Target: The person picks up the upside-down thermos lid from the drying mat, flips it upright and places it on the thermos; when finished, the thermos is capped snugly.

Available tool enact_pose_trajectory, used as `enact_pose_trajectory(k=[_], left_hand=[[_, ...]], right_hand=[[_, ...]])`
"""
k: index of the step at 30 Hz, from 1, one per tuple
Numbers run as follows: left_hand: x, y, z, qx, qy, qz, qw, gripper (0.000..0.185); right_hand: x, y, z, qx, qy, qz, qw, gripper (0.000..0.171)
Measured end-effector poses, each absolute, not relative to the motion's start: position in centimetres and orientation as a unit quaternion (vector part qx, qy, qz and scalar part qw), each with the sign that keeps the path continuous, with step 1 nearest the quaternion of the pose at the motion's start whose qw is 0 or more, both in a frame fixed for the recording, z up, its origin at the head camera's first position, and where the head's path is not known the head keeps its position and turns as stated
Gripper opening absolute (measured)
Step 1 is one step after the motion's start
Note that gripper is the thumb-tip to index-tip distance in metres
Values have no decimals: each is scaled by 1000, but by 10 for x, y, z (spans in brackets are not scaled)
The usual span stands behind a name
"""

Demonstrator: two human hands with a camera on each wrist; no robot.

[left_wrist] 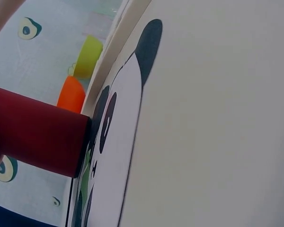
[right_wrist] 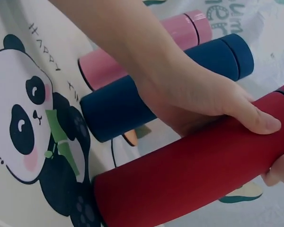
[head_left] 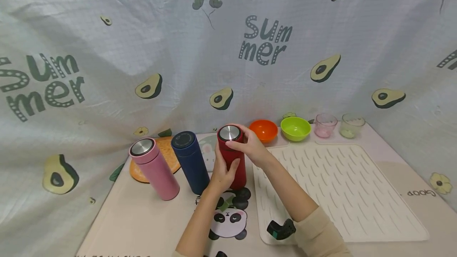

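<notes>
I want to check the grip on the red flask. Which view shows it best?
The head view: the red flask stands upright, left hand round its body, right hand on its lid. Wrist views show only parts.

Your head view is bright and evenly lit, with soft shadows on the draped avocado-print cloth backdrop (head_left: 107, 70), which bows at the edges from wide-angle distortion. Your left wrist view is softly blurred. The round silver lid (head_left: 229, 132) of the red flask shows mild glare.
</notes>
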State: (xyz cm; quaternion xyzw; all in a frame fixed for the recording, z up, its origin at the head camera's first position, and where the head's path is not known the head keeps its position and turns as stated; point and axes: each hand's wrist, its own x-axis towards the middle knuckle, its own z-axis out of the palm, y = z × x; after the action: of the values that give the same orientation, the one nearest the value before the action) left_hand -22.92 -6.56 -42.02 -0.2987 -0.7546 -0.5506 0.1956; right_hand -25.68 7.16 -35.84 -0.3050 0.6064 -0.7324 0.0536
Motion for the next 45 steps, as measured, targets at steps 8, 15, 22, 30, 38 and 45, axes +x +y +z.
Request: enact_pose_trajectory(k=[8,15,22,30,38,45], left_hand=[[-238,-65,-431,-294,-753,-559,184,81],[-226,-62,-415,-275,-766,-556,168,80],[-235,-66,-431,-278,-759,-560,181,82],[-236,-67,-430,-262,-765,-565,168,82],[-230,-71,-429,-239,-803,-505,207,81],[-191,-87,-415,-220,-862,-399,223,79]], right_hand=[[-257,70,-358,-250,643,-723,36,58],[-260,74,-361,-286,618,-730,60,63],[-259,68,-362,-267,613,-743,32,57],[-259,65,-363,-254,612,-748,34,56],[-260,65,-371,-236,638,-732,33,55],[-249,88,-382,-214,729,-650,12,65]])
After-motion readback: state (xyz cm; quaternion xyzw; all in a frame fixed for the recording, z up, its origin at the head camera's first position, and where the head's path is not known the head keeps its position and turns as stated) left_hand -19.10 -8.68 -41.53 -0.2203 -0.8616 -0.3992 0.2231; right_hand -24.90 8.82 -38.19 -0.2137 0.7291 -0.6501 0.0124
